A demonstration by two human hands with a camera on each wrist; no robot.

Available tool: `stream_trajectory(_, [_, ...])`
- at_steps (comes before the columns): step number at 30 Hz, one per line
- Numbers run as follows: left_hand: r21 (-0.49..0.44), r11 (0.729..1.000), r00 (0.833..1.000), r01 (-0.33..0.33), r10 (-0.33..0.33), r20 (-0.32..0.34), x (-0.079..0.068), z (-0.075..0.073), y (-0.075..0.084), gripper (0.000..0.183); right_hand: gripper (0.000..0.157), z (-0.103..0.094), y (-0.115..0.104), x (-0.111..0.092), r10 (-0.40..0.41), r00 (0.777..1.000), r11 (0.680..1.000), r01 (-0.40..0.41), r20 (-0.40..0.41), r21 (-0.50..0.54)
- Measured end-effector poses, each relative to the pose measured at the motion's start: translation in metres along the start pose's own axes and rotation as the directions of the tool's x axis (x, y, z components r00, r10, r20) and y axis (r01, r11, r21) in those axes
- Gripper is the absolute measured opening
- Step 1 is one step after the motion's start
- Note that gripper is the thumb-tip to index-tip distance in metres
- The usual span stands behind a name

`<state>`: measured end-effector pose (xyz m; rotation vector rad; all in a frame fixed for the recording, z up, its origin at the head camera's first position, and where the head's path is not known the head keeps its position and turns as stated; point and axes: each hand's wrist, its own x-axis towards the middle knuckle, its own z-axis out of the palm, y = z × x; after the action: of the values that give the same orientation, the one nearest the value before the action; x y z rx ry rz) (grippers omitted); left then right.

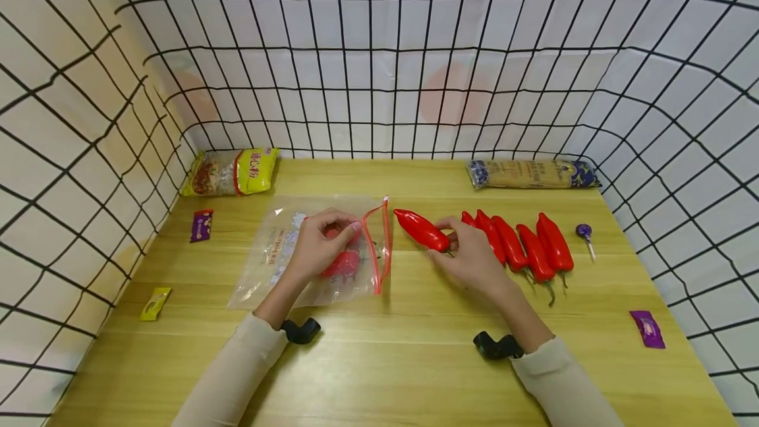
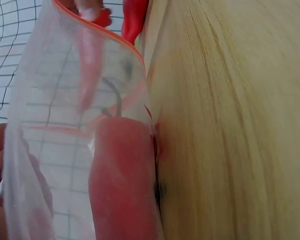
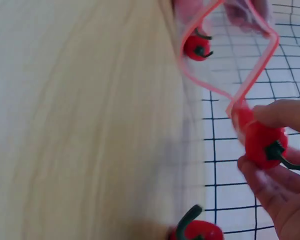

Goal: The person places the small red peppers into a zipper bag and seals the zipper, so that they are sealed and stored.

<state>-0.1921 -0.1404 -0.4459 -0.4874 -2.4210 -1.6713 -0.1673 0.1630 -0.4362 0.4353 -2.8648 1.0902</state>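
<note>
My left hand (image 1: 314, 246) grips a clear zip bag (image 1: 255, 275), fingers and thumb bent on its upper layer near the mouth. The bag's red-edged mouth (image 1: 377, 262) gapes to the right. Inside it lie red peppers (image 2: 122, 180), blurred by the plastic, stems toward the mouth. Between thumb and fingers, my right hand (image 1: 474, 257) pinches another red pepper (image 1: 420, 228) by its stem end. That pepper's tip points left, close to the bag's mouth. In the right wrist view its green stem (image 3: 275, 150) faces the camera.
Several red peppers (image 1: 554, 242) lie in a row right of my right hand. A lollipop (image 1: 584, 232) and purple candy (image 1: 647, 329) lie farther right. At the back are a yellow food packet (image 1: 257, 170) and a long noodle packet (image 1: 534, 174). Black wire mesh (image 1: 370, 71) encloses the table.
</note>
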Motion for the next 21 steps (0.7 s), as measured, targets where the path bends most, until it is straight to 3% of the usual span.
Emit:
stream_trajectory(5, [0.003,1.0,1.0,0.009,-0.009,-0.002,0.001,-0.001,0.0,0.014,0.046,0.005,-0.007,0.009,-0.042,0.999,0.994,0.043,-0.01,0.105])
stream_trajectory(11, [0.018,1.0,1.0,0.018,-0.018,0.011,0.002,0.0,-0.001,0.016,0.041,0.027,-0.014,0.028,0.002,1.0,0.982,-0.004,0.013,0.187])
stream_trajectory(18, [0.027,0.998,0.997,0.05,-0.051,0.049,0.0,0.004,0.0,0.015,0.041,0.053,-0.021,0.047,0.071,0.997,0.978,-0.071,0.005,0.198])
stream_trajectory(21, [0.017,0.999,0.997,0.034,-0.035,0.062,0.0,0.005,-0.001,0.012,0.041,0.061,-0.024,0.053,0.106,0.994,0.954,-0.105,0.01,0.28])
